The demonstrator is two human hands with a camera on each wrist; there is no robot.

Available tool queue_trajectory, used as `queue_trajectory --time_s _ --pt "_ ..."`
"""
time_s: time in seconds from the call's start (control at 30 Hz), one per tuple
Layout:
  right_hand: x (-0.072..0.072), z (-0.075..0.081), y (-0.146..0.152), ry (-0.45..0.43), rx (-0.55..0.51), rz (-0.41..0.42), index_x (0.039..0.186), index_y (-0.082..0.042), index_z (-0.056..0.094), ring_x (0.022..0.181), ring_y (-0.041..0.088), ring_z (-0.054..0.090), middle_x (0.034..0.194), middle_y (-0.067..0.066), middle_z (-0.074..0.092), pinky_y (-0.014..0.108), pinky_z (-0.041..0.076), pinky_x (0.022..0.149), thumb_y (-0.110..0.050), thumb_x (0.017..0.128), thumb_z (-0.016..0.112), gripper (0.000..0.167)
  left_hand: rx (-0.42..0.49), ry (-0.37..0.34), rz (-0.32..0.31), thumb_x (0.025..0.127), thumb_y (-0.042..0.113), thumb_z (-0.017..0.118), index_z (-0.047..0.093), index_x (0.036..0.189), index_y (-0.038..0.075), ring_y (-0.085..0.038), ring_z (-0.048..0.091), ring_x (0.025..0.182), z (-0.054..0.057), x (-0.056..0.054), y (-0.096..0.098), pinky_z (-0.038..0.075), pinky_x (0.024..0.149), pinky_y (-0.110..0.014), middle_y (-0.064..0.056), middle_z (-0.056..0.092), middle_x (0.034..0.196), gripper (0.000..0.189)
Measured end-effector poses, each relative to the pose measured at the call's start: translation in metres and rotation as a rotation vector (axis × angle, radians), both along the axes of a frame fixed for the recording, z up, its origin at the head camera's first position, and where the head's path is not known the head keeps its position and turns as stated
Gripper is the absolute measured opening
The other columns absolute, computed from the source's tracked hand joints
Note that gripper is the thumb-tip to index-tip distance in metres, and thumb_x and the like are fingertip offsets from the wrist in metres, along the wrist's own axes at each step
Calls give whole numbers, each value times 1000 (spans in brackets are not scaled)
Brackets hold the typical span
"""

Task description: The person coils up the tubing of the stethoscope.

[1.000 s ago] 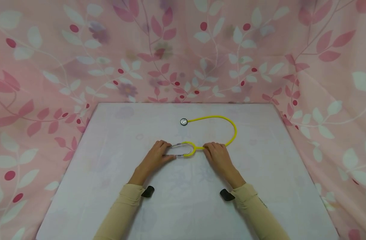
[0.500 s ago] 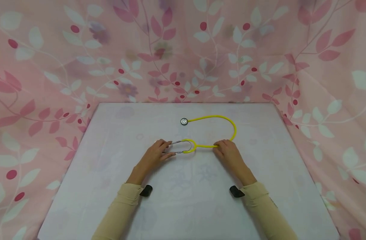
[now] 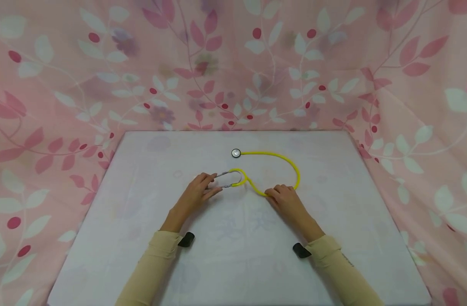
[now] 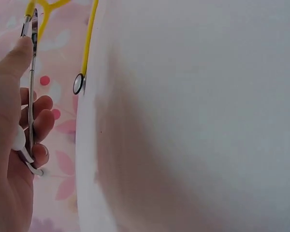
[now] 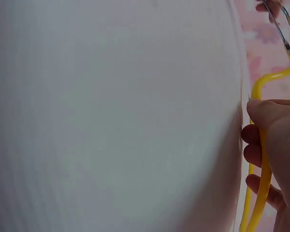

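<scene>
A stethoscope (image 3: 292,163) with yellow tubing is spread over the middle of the table. My left hand (image 3: 191,195) holds its metal ear tubes (image 4: 31,92), the thumb on one side and fingers curled behind; a white ear tip (image 4: 18,139) shows by the palm in the left wrist view. My right hand (image 3: 290,206) pinches the yellow tubing (image 5: 263,188) a little past the Y-shaped fork, between thumb and fingers. From the fork the tubing dips in a bend to the right hand, then loops back to the round chest piece (image 3: 236,153), lying farther away on the table.
A white cloth covers the table (image 3: 233,263). Pink curtains (image 3: 233,63) with a leaf and berry print stand behind it and at both sides. A dark wrist camera (image 3: 186,239) sits by the left sleeve, and another dark camera (image 3: 301,250) by the right.
My right hand slid right along the tubing, then came back slightly left and nearer. The left hand rose a little with the ear tubes; the straight tubing between the hands now bends.
</scene>
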State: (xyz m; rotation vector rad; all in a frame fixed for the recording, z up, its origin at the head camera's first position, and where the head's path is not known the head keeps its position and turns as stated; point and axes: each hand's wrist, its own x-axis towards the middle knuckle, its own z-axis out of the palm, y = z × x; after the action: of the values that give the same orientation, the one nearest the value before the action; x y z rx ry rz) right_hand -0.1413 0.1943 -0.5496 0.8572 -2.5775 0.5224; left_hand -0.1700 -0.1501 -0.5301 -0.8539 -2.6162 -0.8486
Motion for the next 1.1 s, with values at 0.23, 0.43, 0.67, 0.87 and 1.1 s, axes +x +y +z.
queue_trajectory --time_s 0.23,0.43,0.67,0.87,1.1 --pt "16 8 -47 65 120 121 102 -19 70 57 12 44 77 -2 54 23 37 51 -22 86 77 18 -48 -19 14 91 35 71 57 137 6 -16 54 92 4 0 -3 52 79 -35 -7 61 112 56" --pt "24 22 -82 79 264 176 111 -16 64 60 10 48 85 -2 54 22 39 45 -19 93 66 19 -58 -10 -16 93 34 68 57 137 6 -19 57 95 3 0 -1 52 82 -35 -8 61 110 54" --pt "24 39 -103 73 304 163 108 -20 61 54 11 48 82 -4 54 22 31 40 -27 95 65 15 -82 73 -37 90 25 69 60 132 0 -23 59 93 5 3 5 51 82 -38 -11 63 108 49" --pt "17 56 -111 -47 273 177 105 -18 63 57 12 52 80 -5 57 25 37 45 -31 94 66 17 -105 99 -102 89 26 72 61 131 0 -25 60 92 3 7 13 51 82 -39 -12 63 107 51" --pt "1 75 -99 -248 236 260 108 -17 69 71 7 52 90 -7 57 21 44 57 -19 95 62 15 -106 71 -160 88 22 74 60 131 -2 -21 60 95 2 9 16 52 82 -35 -10 64 111 51"
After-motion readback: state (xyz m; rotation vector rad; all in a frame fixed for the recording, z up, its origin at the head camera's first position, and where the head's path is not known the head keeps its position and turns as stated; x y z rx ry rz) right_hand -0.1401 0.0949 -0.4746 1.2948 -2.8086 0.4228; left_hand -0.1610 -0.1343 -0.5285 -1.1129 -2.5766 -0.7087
